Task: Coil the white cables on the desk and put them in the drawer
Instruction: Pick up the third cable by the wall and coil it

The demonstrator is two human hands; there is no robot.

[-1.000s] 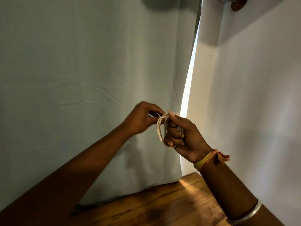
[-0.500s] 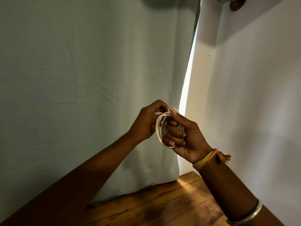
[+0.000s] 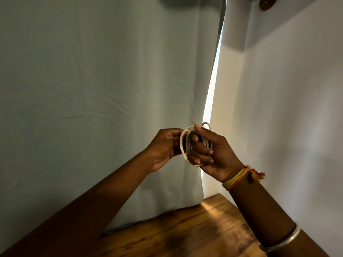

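A white cable point(image 3: 183, 153) is wound into a small coil of several loops, held up in front of the curtain. My right hand point(image 3: 213, 154) has its fingers curled through the coil and grips it. My left hand point(image 3: 165, 147) is pressed against the coil's left side, fingers curled at the loops and pinching the cable near the top. The cable's ends are hidden between the hands. The wooden desk point(image 3: 185, 232) lies below; no drawer is in view.
A pale curtain point(image 3: 92, 89) hangs behind the hands down to the desk's back edge. A white wall point(image 3: 287, 117) stands to the right, with a bright gap between curtain and wall.
My left hand has dropped from the coil's top to its left side, and the loops have spread slightly wider around my right fingers.
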